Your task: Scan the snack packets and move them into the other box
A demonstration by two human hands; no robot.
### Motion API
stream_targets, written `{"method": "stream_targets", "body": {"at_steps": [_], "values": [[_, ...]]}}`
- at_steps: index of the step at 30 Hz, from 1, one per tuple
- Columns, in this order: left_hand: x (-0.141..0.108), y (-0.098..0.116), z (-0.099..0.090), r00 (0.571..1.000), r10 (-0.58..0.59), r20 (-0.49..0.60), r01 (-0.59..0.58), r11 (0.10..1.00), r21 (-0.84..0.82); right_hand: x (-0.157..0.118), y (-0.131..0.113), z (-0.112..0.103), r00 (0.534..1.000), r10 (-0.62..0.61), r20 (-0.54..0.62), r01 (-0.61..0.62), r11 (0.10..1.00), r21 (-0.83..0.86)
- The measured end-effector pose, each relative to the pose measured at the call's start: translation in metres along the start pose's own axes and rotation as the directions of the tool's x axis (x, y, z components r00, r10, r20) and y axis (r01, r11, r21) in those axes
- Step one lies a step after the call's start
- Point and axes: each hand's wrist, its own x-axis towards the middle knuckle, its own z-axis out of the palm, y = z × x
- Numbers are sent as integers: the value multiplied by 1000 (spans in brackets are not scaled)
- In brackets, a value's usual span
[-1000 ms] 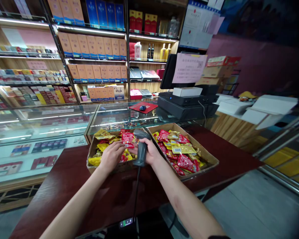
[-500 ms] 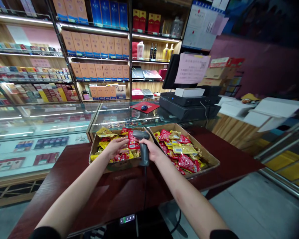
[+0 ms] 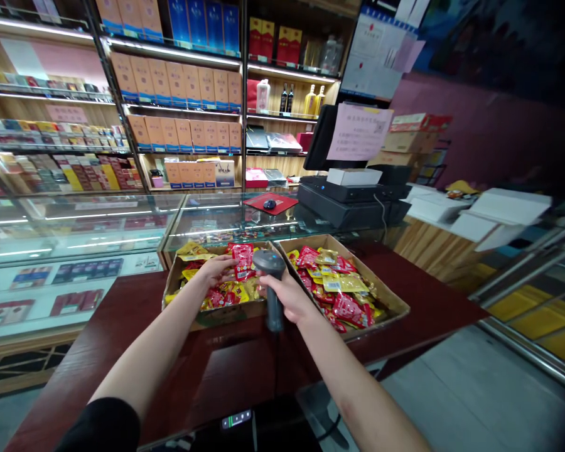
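Note:
My left hand (image 3: 218,271) is over the left cardboard box (image 3: 230,316), its fingers closed on the edge of a red snack packet (image 3: 243,260) that stands upright. The right hand (image 3: 287,294) wraps round the handle of a dark grey barcode scanner (image 3: 275,304). The scanner's head is just right of the packet, apart from it, and its cable hangs down toward me. Red and yellow snack packets fill the left box. More of them lie in the right cardboard box (image 3: 400,309) beside it.
Both boxes rest on a dark red wooden table (image 3: 207,364). Behind it runs a glass display counter (image 3: 202,216) with a mouse (image 3: 269,204) on a red mat, and a monitor (image 3: 321,141) over a black cash drawer (image 3: 329,204). Stocked shelves line the back wall.
The red packet has moved slightly left and up with my left hand. The scanner has turned a little and come slightly lower in my right hand. The view has shifted a little.

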Motion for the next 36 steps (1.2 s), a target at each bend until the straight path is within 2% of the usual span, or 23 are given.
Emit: {"method": "stream_targets", "body": {"at_steps": [5, 8, 12, 27, 36], "values": [[7, -1, -1, 998, 56, -31, -56, 998, -7, -30, 16, 15, 991, 88, 97, -83, 995, -54], [4, -1, -1, 997, 72, -18, -73, 997, -31, -32, 32, 22, 992, 60, 109, -52, 996, -73], [1, 0, -3, 996, 85, -15, -86, 993, -76, -28, 45, 27, 999, -11, 51, 17, 992, -124], [5, -1, -6, 992, 122, 3, -122, 990, -76, -28, 45, 33, 999, 0, 44, 10, 976, -219], [0, 3, -1, 995, 92, 32, -90, 994, -55, -30, 44, 34, 999, -3, 52, 15, 974, -226]]}}
